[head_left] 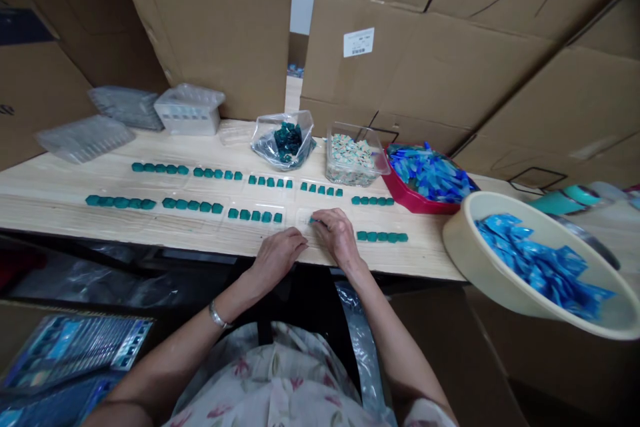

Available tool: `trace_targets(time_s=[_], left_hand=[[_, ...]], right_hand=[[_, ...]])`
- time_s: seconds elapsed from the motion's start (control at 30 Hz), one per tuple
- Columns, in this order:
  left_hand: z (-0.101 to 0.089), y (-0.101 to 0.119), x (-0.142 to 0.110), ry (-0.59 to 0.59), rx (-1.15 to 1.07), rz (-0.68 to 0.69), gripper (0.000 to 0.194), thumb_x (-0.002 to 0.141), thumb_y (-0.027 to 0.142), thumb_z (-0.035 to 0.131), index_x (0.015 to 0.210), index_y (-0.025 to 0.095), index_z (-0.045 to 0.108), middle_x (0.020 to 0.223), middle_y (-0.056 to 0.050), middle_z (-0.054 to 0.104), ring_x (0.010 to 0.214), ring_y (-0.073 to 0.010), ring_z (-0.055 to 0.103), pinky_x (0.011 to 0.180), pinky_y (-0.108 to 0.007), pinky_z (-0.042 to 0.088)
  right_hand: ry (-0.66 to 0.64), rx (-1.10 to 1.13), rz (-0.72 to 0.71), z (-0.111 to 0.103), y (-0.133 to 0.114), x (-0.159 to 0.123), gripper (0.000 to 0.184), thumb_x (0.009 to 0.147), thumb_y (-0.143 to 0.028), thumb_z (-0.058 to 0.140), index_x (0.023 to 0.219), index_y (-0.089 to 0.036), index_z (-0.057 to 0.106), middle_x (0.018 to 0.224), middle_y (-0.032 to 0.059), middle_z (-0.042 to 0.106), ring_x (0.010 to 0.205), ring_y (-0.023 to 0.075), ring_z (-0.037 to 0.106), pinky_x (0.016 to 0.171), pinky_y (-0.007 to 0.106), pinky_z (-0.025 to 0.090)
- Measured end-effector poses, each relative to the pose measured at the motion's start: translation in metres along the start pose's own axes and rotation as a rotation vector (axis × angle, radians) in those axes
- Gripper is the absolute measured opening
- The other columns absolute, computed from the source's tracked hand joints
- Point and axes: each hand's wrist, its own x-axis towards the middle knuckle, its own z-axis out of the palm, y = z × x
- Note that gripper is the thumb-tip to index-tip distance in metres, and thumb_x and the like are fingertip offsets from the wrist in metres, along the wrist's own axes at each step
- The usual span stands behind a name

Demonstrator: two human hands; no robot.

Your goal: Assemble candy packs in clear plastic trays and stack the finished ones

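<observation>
My right hand is closed, its fingertips pinching a small dark green block over a clear plastic tray. Beside it my left hand rests low at the table's front edge, fingers together; whatever they may hold is hidden. Two rows of similar green blocks run across the table in clear trays. The closest sets are the green blocks left of my hands, the green blocks to the right, and the green blocks just behind.
Behind the rows stand a clear bag of dark green pieces, a clear box of pale chips and a red tray of blue packets. A cream basin with blue packets overhangs the right front. Plastic containers stand back left; cardboard boxes wall the back.
</observation>
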Motion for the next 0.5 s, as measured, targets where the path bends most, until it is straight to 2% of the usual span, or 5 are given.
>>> trace_targets(time_s=[0.17, 0.3, 0.4, 0.5], left_hand=[[0.001, -0.002, 0.001, 0.026, -0.07, -0.01, 0.022, 0.088, 0.026, 0.048, 0.089, 0.019, 0.068, 0.091, -0.007, 0.068, 0.085, -0.0186, 0.063, 0.076, -0.03, 0.047], [0.0, -0.003, 0.005, 0.079, -0.3, -0.074, 0.019, 0.084, 0.033, 0.055, 0.085, 0.019, 0.069, 0.086, -0.006, 0.068, 0.081, -0.0179, 0.062, 0.076, -0.03, 0.047], [-0.008, -0.004, 0.013, 0.154, -0.722, -0.314, 0.027, 0.081, 0.041, 0.056, 0.087, 0.017, 0.068, 0.083, -0.006, 0.067, 0.07, -0.0146, 0.059, 0.068, -0.028, 0.048], [-0.019, -0.006, 0.022, 0.195, -1.268, -0.557, 0.035, 0.086, 0.044, 0.049, 0.095, 0.015, 0.065, 0.091, -0.009, 0.066, 0.066, -0.0112, 0.057, 0.064, -0.026, 0.05]], right_hand=[[-0.059, -0.007, 0.008, 0.002, 0.008, 0.0, 0.019, 0.08, -0.017, 0.059, 0.094, -0.023, 0.071, 0.09, 0.0058, 0.071, 0.086, 0.0217, 0.058, 0.078, 0.036, 0.048], [-0.082, -0.036, 0.043, 0.006, 0.016, 0.003, 0.017, 0.078, -0.015, 0.062, 0.086, -0.025, 0.073, 0.087, 0.0041, 0.072, 0.082, 0.021, 0.059, 0.079, 0.037, 0.046], [-0.089, -0.075, 0.054, 0.005, 0.02, 0.005, 0.013, 0.075, -0.016, 0.066, 0.083, -0.024, 0.073, 0.084, 0.0039, 0.072, 0.083, 0.0209, 0.06, 0.085, 0.04, 0.042], [-0.101, -0.04, 0.025, -0.001, 0.016, 0.005, 0.018, 0.074, -0.019, 0.068, 0.09, -0.025, 0.071, 0.095, 0.0056, 0.07, 0.092, 0.0223, 0.059, 0.089, 0.042, 0.041]])
